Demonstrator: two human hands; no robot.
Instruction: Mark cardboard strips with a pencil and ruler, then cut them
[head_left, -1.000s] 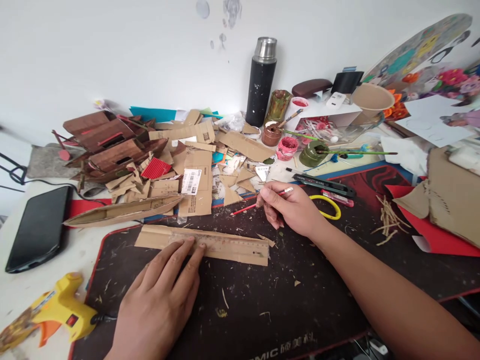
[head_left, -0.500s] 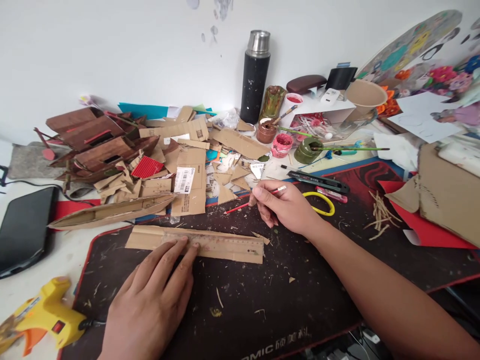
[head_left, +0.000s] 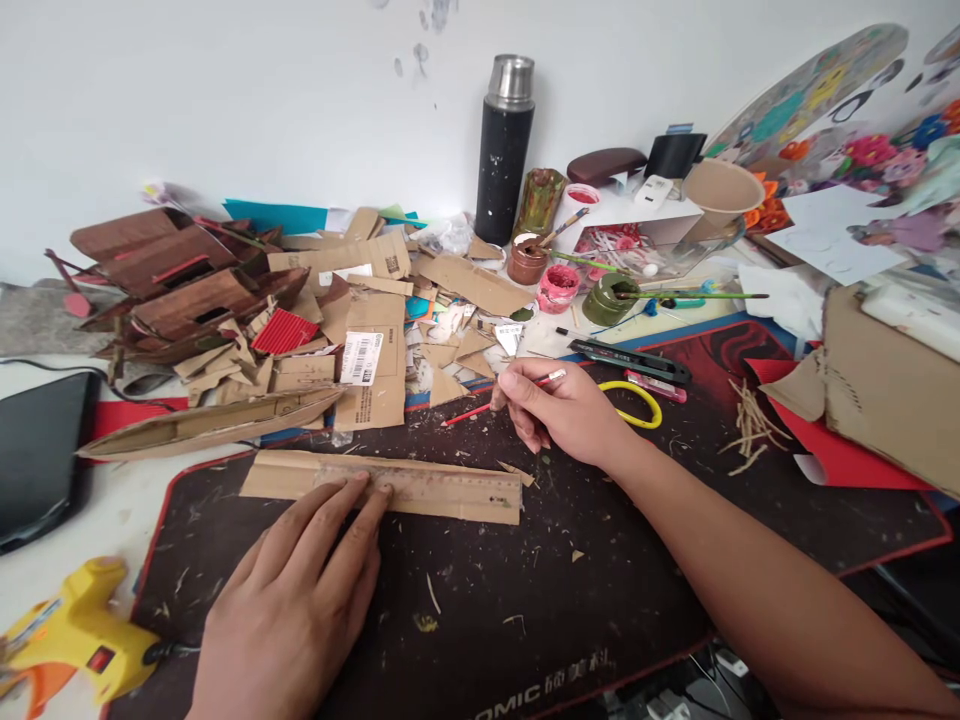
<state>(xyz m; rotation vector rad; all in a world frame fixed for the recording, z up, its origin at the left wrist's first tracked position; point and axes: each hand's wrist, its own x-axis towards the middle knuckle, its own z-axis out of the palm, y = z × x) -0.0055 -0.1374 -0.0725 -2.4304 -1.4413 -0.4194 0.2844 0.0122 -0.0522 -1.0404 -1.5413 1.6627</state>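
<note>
A long cardboard strip (head_left: 277, 477) lies on the dark mat, with a clear ruler (head_left: 450, 484) on top of it. My left hand (head_left: 300, 570) presses its fingertips down on the ruler, fingers spread, gripping nothing. Above the strip's right half, my right hand (head_left: 551, 410) is closed around a red pencil (head_left: 469, 413), whose tip points left, away from the ruler. A small cardboard sliver (head_left: 517, 474) rests by the strip's upper right edge.
Cardboard scraps (head_left: 375, 350) and brown cardboard models (head_left: 165, 270) fill the back left. A yellow glue gun (head_left: 82, 630) lies at the left. Behind my right hand are a utility knife (head_left: 630, 360), yellow-handled scissors (head_left: 641, 405), paint jars (head_left: 611, 300) and a black flask (head_left: 504, 150).
The whole view has shifted slightly, so things appear a little farther left. Both hands keep nearly the same positions, the left on the ruler and the right around the pencil.
</note>
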